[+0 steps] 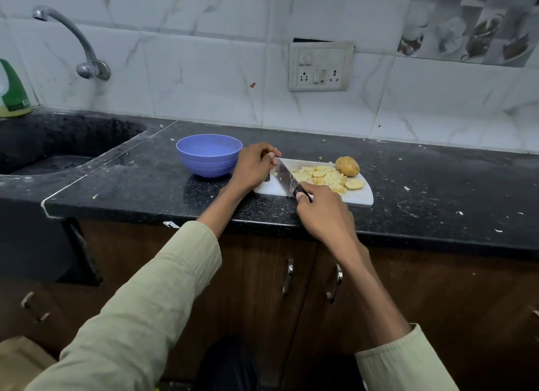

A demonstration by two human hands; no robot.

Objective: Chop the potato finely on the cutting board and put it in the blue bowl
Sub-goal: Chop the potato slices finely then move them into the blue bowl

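right hand point(323, 212) grips black-handled steel knife point(287, 180) | left hand point(253, 169) curled, fingertips at blade tip | chopped yellow potato pile point(319, 177) on white plastic cutting board point(358, 196) – just beyond right hand | blue round plastic bowl point(208, 154) – beside left hand, nearer

White marble-look tiles point(204, 69) backed a black counter point(437, 192); tap point(73, 40) over sink point(58, 145), brown cabinets point(466, 303) below.
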